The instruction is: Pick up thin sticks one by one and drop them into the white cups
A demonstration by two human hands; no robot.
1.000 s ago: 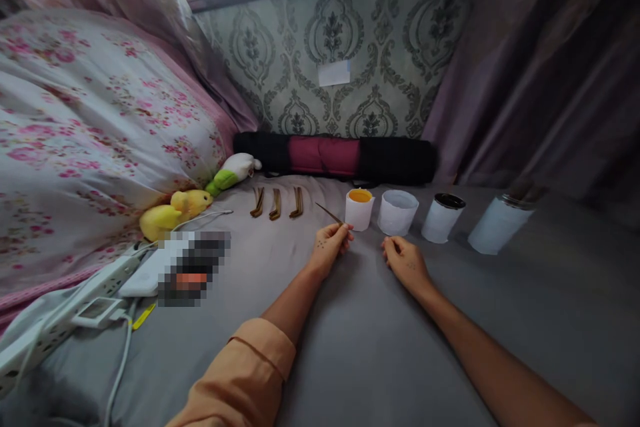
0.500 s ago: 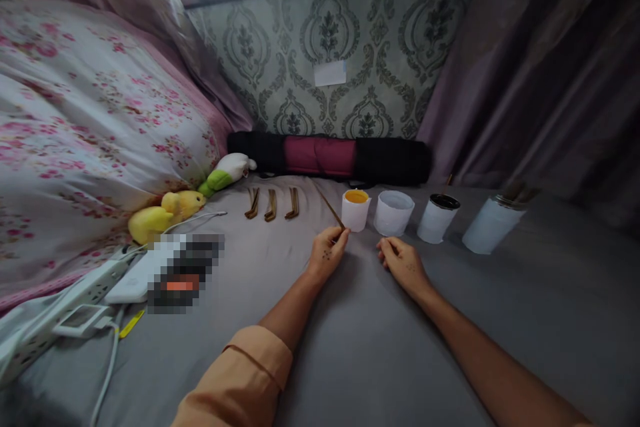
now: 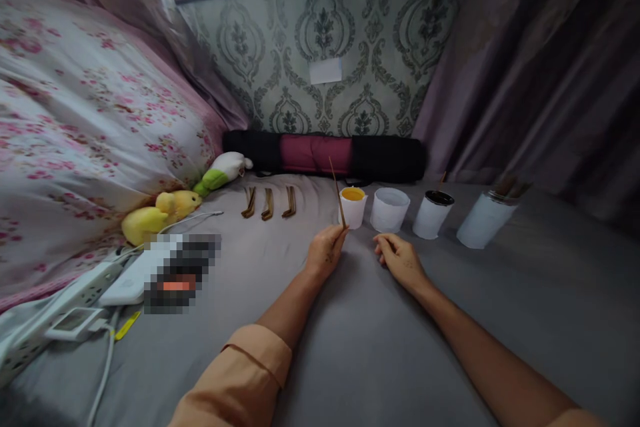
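My left hand rests on the grey bedsheet and pinches a thin brown stick that stands nearly upright, its tip pointing up and slightly left. Just beyond it is a white cup of yellow liquid. My right hand lies on the sheet to the right, fingers loosely curled, with nothing visible in it. It is close to an empty white cup. Further right stand a white cup with a dark rim and a tilted white-wrapped jar. Three brown folded pieces lie in a row to the left.
A black and maroon rolled mat lies along the patterned wall. A floral duvet piles up at the left, with yellow and green-white plush toys beside it. A power strip, charger and cables lie at the lower left. Curtains hang at the right.
The stick in my left hand has swung from lying low and pointing left to standing nearly upright. The camera has tipped slightly upward. My right hand has barely moved.
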